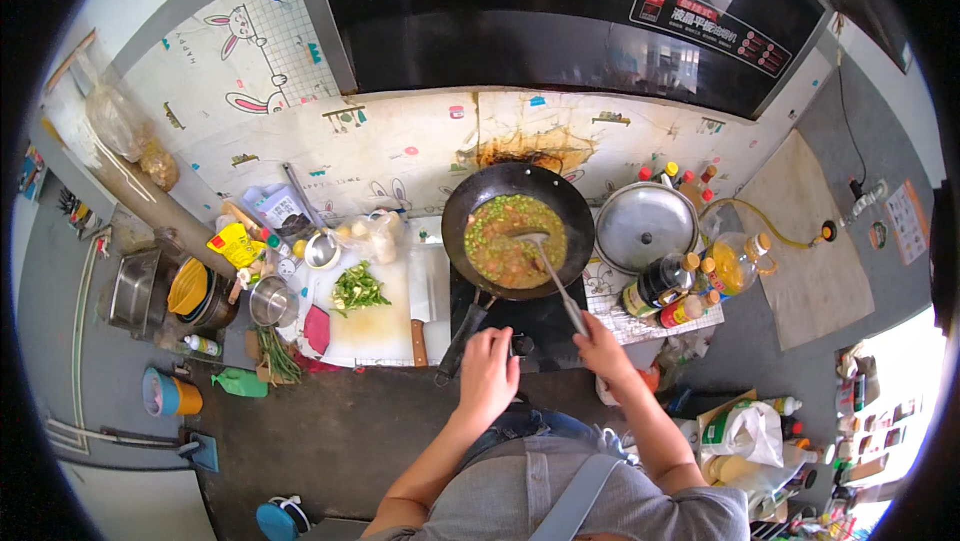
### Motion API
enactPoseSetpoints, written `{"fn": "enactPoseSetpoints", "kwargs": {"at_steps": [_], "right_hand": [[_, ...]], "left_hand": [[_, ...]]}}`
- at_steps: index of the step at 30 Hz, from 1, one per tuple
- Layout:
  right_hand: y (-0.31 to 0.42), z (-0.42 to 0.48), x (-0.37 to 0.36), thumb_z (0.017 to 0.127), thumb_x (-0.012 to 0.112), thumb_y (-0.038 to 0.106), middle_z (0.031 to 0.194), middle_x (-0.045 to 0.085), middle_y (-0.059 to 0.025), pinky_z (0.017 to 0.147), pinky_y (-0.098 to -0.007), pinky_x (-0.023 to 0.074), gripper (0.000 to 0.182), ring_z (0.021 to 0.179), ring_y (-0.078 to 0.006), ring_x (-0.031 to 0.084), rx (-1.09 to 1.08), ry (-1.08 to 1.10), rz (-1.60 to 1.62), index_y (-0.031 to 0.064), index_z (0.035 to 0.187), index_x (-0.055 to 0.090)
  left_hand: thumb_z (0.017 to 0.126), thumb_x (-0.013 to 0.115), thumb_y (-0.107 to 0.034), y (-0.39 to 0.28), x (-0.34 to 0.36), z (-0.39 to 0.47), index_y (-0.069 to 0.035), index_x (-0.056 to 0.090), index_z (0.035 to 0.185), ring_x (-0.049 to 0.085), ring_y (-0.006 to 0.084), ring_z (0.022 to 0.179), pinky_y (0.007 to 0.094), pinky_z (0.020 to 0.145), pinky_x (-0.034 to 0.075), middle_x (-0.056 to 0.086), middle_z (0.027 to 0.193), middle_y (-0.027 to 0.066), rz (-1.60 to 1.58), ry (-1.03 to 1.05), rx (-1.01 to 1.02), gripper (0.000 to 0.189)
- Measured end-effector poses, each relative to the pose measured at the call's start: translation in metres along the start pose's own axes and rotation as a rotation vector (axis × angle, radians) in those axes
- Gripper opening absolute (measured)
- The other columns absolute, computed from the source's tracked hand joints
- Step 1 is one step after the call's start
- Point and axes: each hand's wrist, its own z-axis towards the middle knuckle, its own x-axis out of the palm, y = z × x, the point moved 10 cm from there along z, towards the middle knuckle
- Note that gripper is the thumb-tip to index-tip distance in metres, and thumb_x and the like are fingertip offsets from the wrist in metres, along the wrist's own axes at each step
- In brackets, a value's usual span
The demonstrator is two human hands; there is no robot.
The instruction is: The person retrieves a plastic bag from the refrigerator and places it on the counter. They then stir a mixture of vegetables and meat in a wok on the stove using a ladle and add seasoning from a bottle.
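Observation:
A black wok sits on the cooktop. Inside it is a soupy mix of green peas and reddish bits. My right hand grips the grey handle of a metal spatula, whose blade dips into the food. At the cooktop's front edge, my left hand has bent fingers and nothing visible in them. It lies just right of the wok's long handle and close to a round knob; whether it touches the knob I cannot tell.
Left of the wok, a cleaver and chopped greens lie on a white cutting board. At right stand a lidded pot and several sauce and oil bottles. A range hood hangs above. A steel bowl sits farther left.

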Motion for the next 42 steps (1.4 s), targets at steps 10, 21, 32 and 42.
{"fn": "enactPoseSetpoints", "kwargs": {"at_steps": [10, 21, 32, 42], "right_hand": [[0.094, -0.069, -0.129, 0.078, 0.061, 0.005, 0.081, 0.064, -0.0200, 0.066, -0.0377, 0.0477, 0.044, 0.073, -0.0300, 0.063, -0.078, 0.109, -0.446, -0.0007, 0.121, 0.050], [0.037, 0.001, -0.046, 0.081, 0.061, 0.013, 0.086, 0.064, -0.0239, 0.073, -0.0412, 0.0483, 0.042, 0.084, -0.0396, 0.062, -0.061, 0.047, -0.173, 0.0031, 0.121, 0.052], [0.068, 0.028, 0.005, 0.083, 0.059, 0.014, 0.094, 0.059, -0.0292, 0.076, -0.0495, 0.0466, 0.041, 0.087, -0.0478, 0.055, -0.189, 0.026, -0.272, 0.0037, 0.121, 0.050], [0.099, -0.001, -0.083, 0.081, 0.061, 0.013, 0.083, 0.062, -0.0252, 0.070, -0.0464, 0.0481, 0.029, 0.080, -0.0418, 0.060, -0.221, -0.115, -0.458, 0.0011, 0.108, 0.059]], "left_hand": [[0.070, 0.064, -0.007, 0.070, -0.004, -0.015, -0.005, 0.048, 0.124, 0.058, 0.0295, 0.072, 0.0414, 0.060, 0.048, 0.056, 0.086, 0.0123, 0.493, 0.052, -0.186, 0.057], [0.076, 0.063, -0.013, 0.068, -0.018, -0.031, -0.006, 0.051, 0.124, 0.057, 0.0297, 0.075, 0.0411, 0.064, 0.047, 0.056, 0.086, 0.0128, 0.463, -0.043, -0.258, 0.049], [0.077, 0.063, -0.013, 0.070, -0.015, -0.036, -0.005, 0.050, 0.124, 0.056, 0.0296, 0.075, 0.0413, 0.064, 0.046, 0.056, 0.086, 0.0124, 0.482, -0.067, -0.233, 0.050], [0.076, 0.061, -0.011, 0.071, -0.013, -0.036, -0.005, 0.051, 0.124, 0.057, 0.0302, 0.075, 0.0415, 0.063, 0.046, 0.056, 0.086, 0.0127, 0.505, -0.077, -0.231, 0.049]]}}
